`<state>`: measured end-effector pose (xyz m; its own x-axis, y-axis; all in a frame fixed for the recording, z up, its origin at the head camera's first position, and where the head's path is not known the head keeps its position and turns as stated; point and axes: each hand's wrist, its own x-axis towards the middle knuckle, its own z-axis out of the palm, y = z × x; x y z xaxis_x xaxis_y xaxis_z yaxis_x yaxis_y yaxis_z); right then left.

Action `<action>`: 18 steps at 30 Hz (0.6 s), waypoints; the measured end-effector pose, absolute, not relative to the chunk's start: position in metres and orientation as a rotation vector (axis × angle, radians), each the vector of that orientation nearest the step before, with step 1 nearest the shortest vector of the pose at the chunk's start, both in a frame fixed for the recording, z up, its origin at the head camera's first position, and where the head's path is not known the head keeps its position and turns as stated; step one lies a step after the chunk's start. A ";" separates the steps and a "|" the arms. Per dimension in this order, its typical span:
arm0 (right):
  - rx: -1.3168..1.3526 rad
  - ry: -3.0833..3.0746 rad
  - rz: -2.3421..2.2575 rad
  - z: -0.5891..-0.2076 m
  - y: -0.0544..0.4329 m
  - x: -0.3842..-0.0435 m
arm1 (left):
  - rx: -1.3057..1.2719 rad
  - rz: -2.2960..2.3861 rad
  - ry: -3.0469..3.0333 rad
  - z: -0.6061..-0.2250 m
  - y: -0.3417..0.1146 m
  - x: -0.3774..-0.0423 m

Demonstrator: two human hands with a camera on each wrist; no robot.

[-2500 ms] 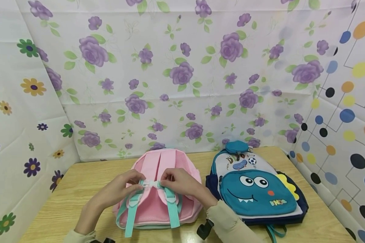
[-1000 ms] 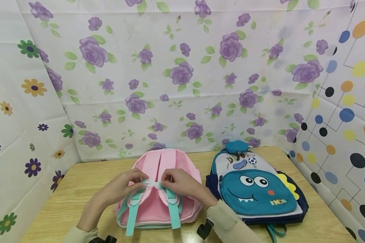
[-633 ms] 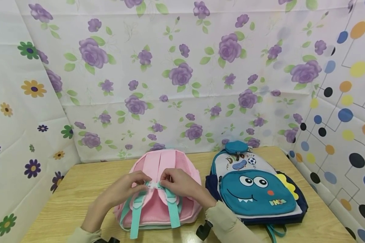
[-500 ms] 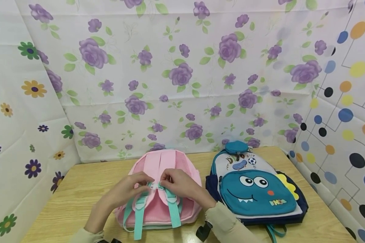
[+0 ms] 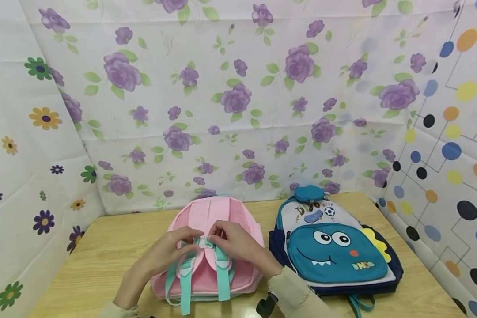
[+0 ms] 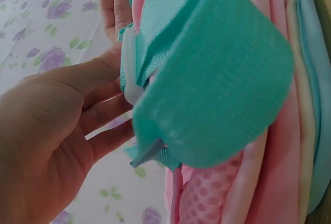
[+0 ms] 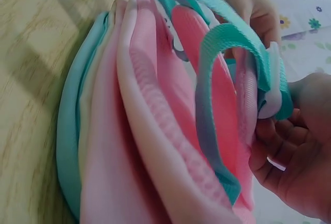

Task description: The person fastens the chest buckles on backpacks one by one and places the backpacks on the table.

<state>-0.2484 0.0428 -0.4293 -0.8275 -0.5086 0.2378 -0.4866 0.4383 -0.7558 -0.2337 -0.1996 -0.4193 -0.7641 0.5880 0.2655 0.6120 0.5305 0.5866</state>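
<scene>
A pink backpack point(image 5: 238, 221) lies on the table with its shoulder-strap side up. Across the straps sits a small white buckle point(image 5: 204, 242), its two parts close together. My left hand point(image 5: 168, 249) pinches the buckle's left end, and my right hand point(image 5: 232, 238) pinches its right end. Fingertips partly cover the buckle. Two teal webbing straps point(image 5: 185, 291) hang down toward the front of the bag. In the left wrist view a loop of teal webbing point(image 6: 222, 79) hides part of the fingers. White strap adjusters point(image 7: 271, 84) show beside my right hand in the right wrist view.
To the right stands a blue and white dinosaur backpack point(image 5: 338, 256), close beside my right forearm. The wooden table point(image 5: 91, 260) runs under both bags. Floral cloth point(image 5: 206, 101) rises behind them, with patterned cloth walls at both sides.
My left hand has moved right toward my right hand, bringing the buckle's left part along with the left teal strap. The gap between the hands is smaller. My right hand has barely moved.
</scene>
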 end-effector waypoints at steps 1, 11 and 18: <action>-0.915 2.642 -1.375 -0.429 0.044 -0.248 | -1.059 -1.055 -2.732 -0.418 -0.200 -0.234; -0.940 2.694 -1.314 -0.423 0.063 -0.246 | -1.046 -1.032 -2.782 -0.415 -0.193 -0.232; -0.939 2.731 -1.275 -0.424 0.081 -0.245 | -1.101 -1.051 -2.749 -0.420 -0.181 -0.234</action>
